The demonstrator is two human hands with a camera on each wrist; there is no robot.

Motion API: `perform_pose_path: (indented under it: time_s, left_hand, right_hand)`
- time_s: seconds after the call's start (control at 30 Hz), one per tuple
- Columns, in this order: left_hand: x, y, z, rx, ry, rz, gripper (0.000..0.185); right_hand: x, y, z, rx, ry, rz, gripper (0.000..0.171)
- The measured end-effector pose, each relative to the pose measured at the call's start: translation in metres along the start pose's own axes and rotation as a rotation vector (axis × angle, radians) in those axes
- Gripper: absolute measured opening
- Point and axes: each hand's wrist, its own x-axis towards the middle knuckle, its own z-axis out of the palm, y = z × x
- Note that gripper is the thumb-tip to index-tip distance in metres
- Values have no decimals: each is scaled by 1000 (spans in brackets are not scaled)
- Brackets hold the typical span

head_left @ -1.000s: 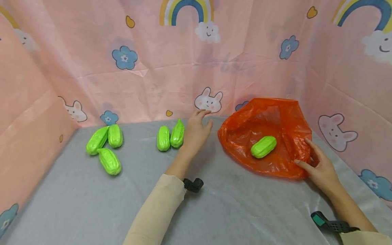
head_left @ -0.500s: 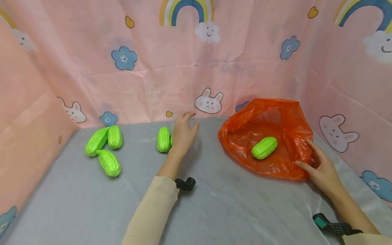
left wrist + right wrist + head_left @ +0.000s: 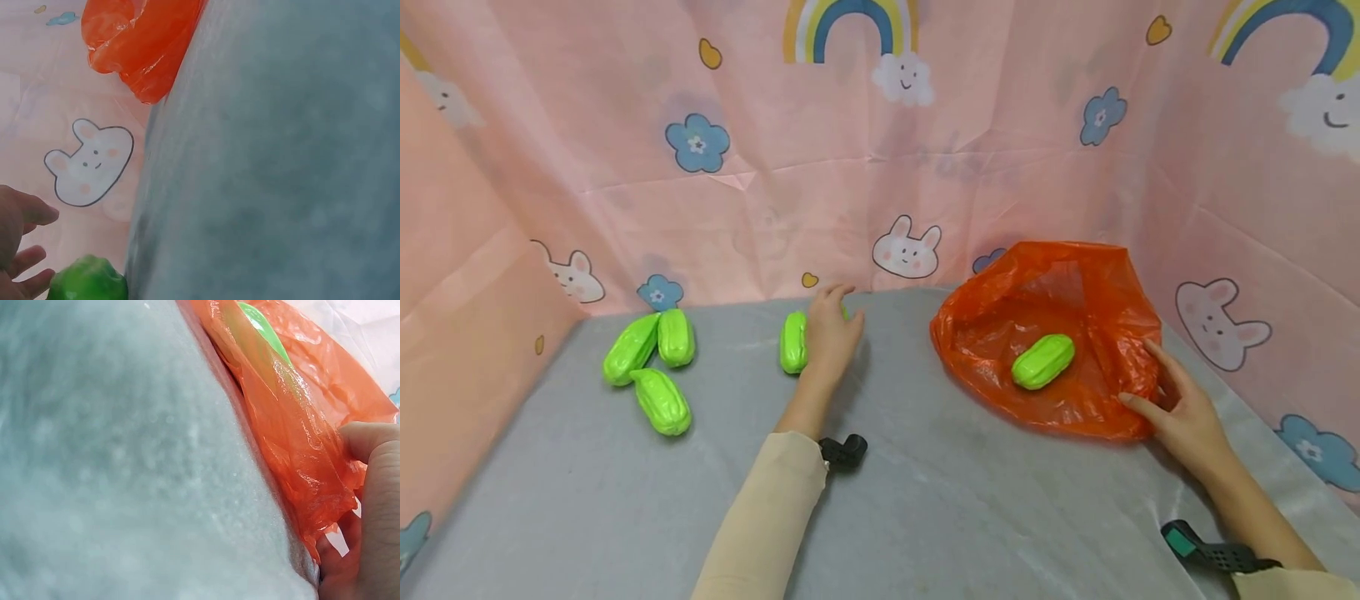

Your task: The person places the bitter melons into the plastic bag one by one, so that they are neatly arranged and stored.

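My left hand (image 3: 831, 337) hovers over one of two glossy, bright green oblong packets and hides most of it, a sliver showing past the fingers. In the left wrist view its fingers are spread and loosely bent right beside that green packet (image 3: 89, 280). The other green packet (image 3: 793, 342) lies just left of the hand. At the right, my right hand (image 3: 1183, 417) pinches the side of a red-orange plastic bag (image 3: 970, 325), its thumb on the near side in the right wrist view. Inside the bag's spread mouth lies another green packet (image 3: 1042, 362).
Three more green packets (image 3: 662, 402) lie grouped at the left of the grey table cover (image 3: 940, 517). Pink printed cloth (image 3: 805, 192) walls in the back and both sides. The bag stands near the back right corner.
My left hand has moved left from beside the two middle packets to over the right-hand one, covering it. My right hand keeps its hold on the bag, which stays in place.
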Motion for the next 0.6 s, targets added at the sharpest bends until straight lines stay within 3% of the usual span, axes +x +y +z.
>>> perform_pose_path:
  time_s: [0.27, 0.6]
  left_hand:
    - [-2, -9, 1, -80, -20, -42, 46]
    - [-4, -15, 0, 32, -85, -19, 54]
  right_hand:
    - [0, 0, 0, -4, 0, 7, 82]
    - [1, -1, 0, -9, 4, 4, 83]
